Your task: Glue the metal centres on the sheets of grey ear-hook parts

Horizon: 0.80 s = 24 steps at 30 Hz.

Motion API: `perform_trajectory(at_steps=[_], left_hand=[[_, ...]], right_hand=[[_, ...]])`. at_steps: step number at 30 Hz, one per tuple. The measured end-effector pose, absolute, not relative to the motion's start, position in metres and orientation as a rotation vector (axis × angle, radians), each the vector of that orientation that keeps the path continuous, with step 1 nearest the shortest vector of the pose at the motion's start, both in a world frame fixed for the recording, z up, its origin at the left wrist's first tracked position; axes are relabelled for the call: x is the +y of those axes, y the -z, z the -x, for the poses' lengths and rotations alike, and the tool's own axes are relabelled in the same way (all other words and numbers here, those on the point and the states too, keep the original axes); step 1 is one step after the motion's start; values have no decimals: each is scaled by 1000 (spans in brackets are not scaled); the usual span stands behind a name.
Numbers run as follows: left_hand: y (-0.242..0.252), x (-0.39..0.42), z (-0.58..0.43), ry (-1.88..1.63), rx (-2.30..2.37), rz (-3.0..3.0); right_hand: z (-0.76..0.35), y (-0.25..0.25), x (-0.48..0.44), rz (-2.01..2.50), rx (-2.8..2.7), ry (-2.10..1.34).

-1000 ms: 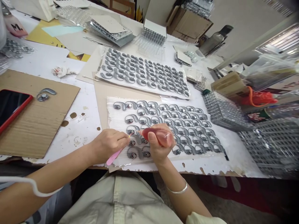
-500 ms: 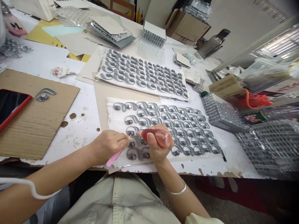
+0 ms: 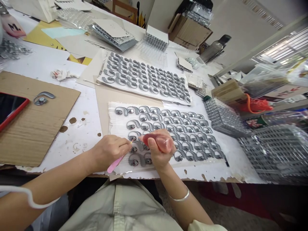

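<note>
Smear risk: I read left grip (image 3: 108, 153) pinching pink applicator (image 3: 115, 163), right grip (image 3: 160, 150) clasping red squeeze bulb (image 3: 158, 142); one slip could mark neighbouring ear-hook pieces (image 3: 134, 159).

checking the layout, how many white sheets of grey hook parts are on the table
2. One sheet lies under the left hand, holding a pink stick, and right hand, holding a red bulb; the other sheet lies further up the table. More could be hidden beneath.

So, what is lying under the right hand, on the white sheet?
Grey hook-shaped pieces sit in rows on the ridged white sheet around the right hand. The part directly below the palm is covered, so what lies there cannot be seen.
</note>
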<state>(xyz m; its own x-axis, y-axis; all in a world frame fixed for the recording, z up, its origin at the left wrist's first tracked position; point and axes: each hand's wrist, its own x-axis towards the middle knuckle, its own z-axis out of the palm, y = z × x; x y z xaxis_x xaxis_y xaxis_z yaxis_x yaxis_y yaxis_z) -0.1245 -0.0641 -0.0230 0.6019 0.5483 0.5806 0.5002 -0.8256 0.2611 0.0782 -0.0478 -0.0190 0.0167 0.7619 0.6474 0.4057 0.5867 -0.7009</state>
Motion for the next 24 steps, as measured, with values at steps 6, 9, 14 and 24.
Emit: perform_trajectory(at_steps=[6, 9, 14, 24], left_hand=[[25, -63, 124, -1062, 895, -2712], [25, -63, 124, -1082, 893, -2688], [27, -63, 125, -1082, 912, -2656], [32, -62, 128, -1093, 880, -2624]], right_hand=[[-79, 18, -48, 977, -1646, -308], [-81, 19, -49, 993, -1652, -280], [-81, 19, -50, 954, -1652, -300], [-81, 17, -51, 934, -1709, -245]])
